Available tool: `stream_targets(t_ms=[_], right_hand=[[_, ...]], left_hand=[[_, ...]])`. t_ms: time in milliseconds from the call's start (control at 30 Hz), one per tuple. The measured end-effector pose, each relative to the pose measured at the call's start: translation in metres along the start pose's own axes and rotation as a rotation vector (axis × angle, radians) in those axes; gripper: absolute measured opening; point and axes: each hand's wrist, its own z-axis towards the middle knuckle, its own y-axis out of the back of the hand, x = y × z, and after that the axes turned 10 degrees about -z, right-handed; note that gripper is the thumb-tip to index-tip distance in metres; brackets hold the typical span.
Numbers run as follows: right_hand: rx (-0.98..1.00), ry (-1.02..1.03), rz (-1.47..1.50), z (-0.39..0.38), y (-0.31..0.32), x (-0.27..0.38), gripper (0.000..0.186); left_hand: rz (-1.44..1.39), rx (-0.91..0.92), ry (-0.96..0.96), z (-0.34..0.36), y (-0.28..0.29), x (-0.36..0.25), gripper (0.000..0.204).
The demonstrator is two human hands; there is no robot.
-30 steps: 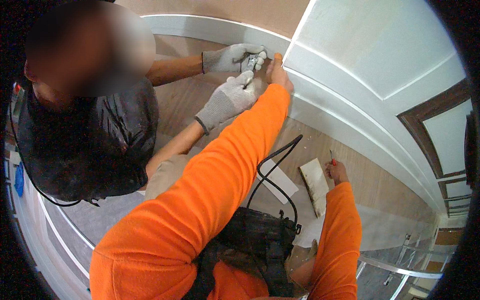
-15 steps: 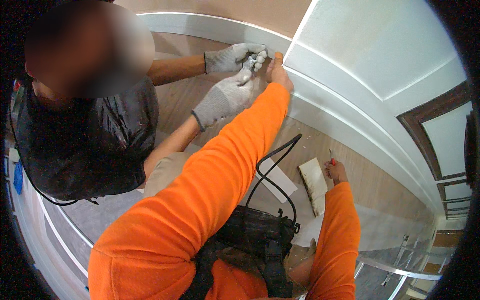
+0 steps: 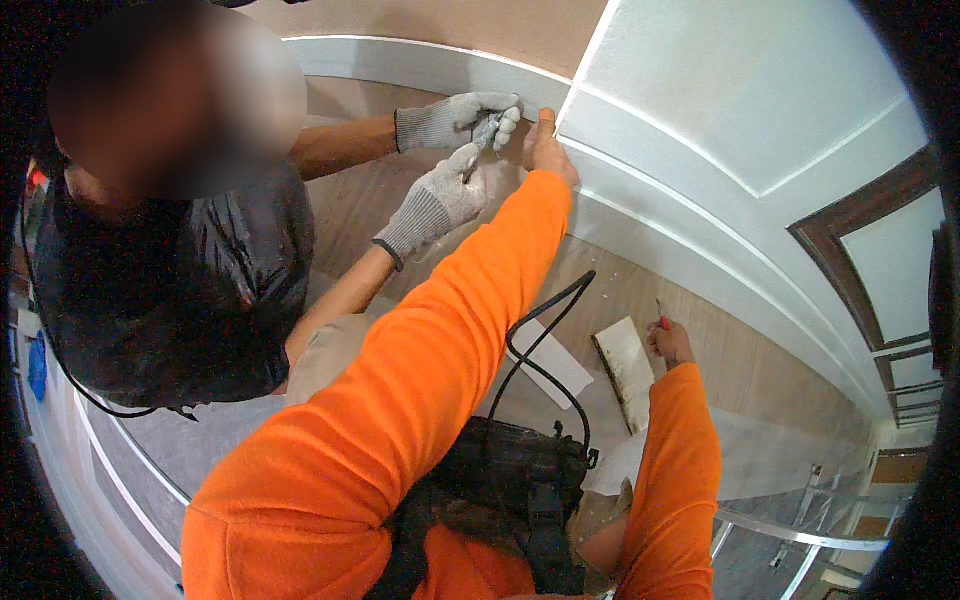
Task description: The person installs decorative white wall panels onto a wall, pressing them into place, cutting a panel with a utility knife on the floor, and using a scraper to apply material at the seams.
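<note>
A person in orange sleeves sets the bare left hand [image 3: 550, 155] against the white baseboard [image 3: 650, 212], its thumb up at the wall corner, at the edge of the wood floor [image 3: 400, 100]. The right hand [image 3: 670, 343], low over the boards, grips a slim red-handled tool [image 3: 664, 323], tip pointing toward the wall. Just beside the left hand, a co-worker's gray-gloved hands [image 3: 440, 205] hold a small silvery object [image 3: 488, 130], partly hidden by the fingers. A pale plank [image 3: 624, 372] with one dark-stained long edge lies beside the right hand; a white strip [image 3: 552, 362] lies partly behind a looped black cable [image 3: 515, 335].
</note>
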Motion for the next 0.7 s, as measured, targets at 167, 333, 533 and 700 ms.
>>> stream_targets(t_ms=[167, 333, 533, 700], right_hand=[[0.008, -0.024, 0.051, -0.001, -0.002, 0.006, 0.012], [0.001, -0.049, 0.003, -0.005, 0.0, 0.013, 0.012], [0.017, -0.067, 0.077, -0.008, -0.003, 0.016, 0.011], [0.003, -0.027, 0.134, 0.001, -0.003, -0.001, 0.009]], left_hand=[[-0.02, -0.016, -0.029, 0.003, 0.001, -0.001, 0.035], [-0.05, 0.073, 0.033, 0.0, 0.003, -0.002, 0.034], [-0.029, 0.142, 0.067, 0.005, 0.009, -0.004, 0.032], [-0.087, 0.043, 0.066, 0.013, 0.006, 0.005, 0.03]])
